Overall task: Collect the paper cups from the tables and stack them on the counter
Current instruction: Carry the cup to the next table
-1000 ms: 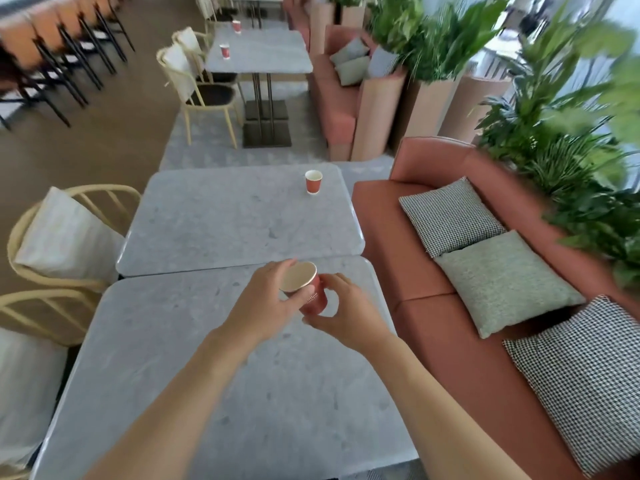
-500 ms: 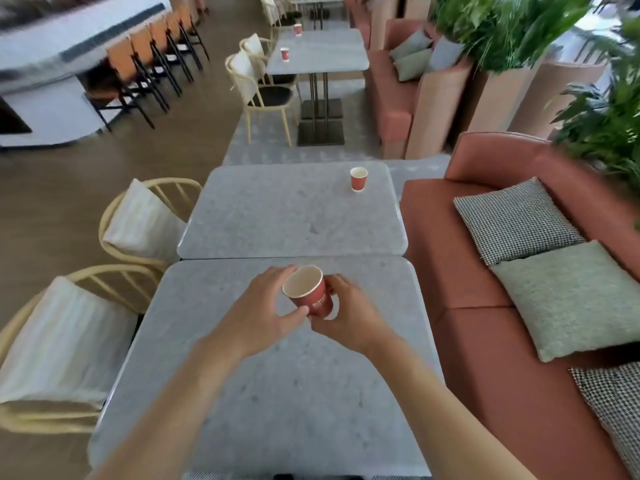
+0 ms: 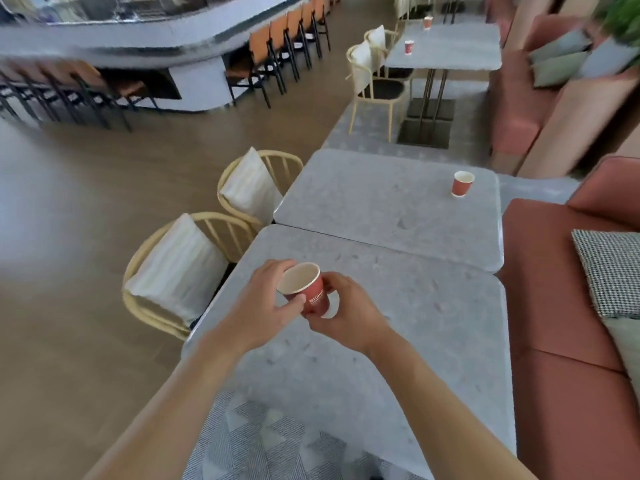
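Observation:
Both hands hold one red paper cup (image 3: 311, 292) above the near grey table (image 3: 415, 341), its mouth tilted toward me. My left hand (image 3: 266, 306) grips its rim and side; my right hand (image 3: 346, 313) holds its base from the right. A second red cup (image 3: 462, 183) stands upright at the far right of the adjoining table (image 3: 381, 202). Two more red cups (image 3: 409, 47) (image 3: 428, 22) stand on a farther table (image 3: 450, 50). The curved grey counter (image 3: 145, 46) runs across the upper left.
Two cream wooden chairs with cushions (image 3: 180, 271) (image 3: 256, 188) stand left of the tables. A terracotta sofa with cushions (image 3: 571, 289) runs along the right. Bar stools (image 3: 277, 53) line the counter. Wooden floor (image 3: 86, 271) lies open between the tables and the counter.
The view has swung left, bringing the counter and bar stools into sight. Both hands kept hold of the cup, which has tipped a little toward me.

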